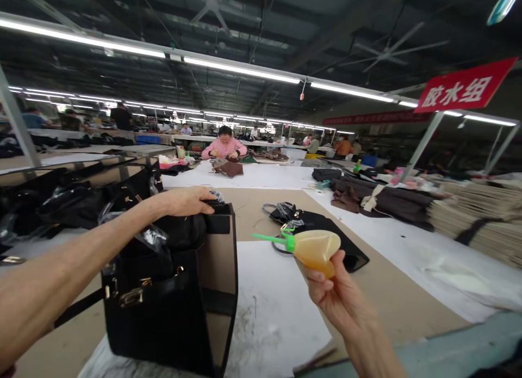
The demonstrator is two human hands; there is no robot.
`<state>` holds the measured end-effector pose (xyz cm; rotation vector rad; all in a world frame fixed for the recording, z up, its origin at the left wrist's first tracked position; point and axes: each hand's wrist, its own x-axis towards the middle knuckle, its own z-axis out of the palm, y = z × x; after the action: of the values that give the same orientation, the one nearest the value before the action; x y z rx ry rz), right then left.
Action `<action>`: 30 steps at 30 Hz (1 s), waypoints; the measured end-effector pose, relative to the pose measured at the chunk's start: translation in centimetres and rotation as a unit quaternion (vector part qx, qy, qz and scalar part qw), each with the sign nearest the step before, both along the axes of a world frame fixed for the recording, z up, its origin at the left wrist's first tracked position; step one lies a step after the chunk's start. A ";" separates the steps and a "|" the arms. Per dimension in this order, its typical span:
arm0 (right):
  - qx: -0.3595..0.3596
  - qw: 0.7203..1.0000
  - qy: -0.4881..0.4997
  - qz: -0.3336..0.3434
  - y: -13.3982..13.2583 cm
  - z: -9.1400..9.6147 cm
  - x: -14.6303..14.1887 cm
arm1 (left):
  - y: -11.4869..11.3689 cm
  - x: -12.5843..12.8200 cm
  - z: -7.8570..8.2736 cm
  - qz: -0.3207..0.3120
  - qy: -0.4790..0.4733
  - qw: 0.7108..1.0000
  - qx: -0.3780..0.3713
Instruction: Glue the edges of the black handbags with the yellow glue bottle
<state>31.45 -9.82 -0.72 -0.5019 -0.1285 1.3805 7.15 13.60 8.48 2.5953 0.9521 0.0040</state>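
My right hand (pixel 332 291) is closed round a soft plastic squeeze bottle (pixel 316 245) of amber liquid. Its green cap and long thin nozzle point left, held in the air above the table. My left hand (pixel 191 200) grips the top edge of a black handbag (pixel 159 307), part of which it hides. This bag stands upright with gold-coloured fittings on its front and a beige inner panel showing at its right side. Beyond the bottle, a flat black bag piece (pixel 346 242) with plastic-wrapped handles lies on the table.
More black bags (pixel 73 187) crowd the left side. White paper (pixel 277 307) and brown board cover the table (pixel 408 302). Rolled dark material (pixel 383 201) and stacked beige panels (pixel 477 220) lie at right. Across the table sits a person in pink (pixel 224 147), handling brown pieces.
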 end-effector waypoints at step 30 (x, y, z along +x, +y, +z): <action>-0.075 0.944 -0.314 -0.069 2.6 -0.1 2.4 | 1.2 5.5 -4.2 -0.111 0.090 0.978 -0.151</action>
<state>33.90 -7.26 -0.82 -1.0511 -0.4984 1.0565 12.70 14.81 4.31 2.4290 0.6538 -0.4080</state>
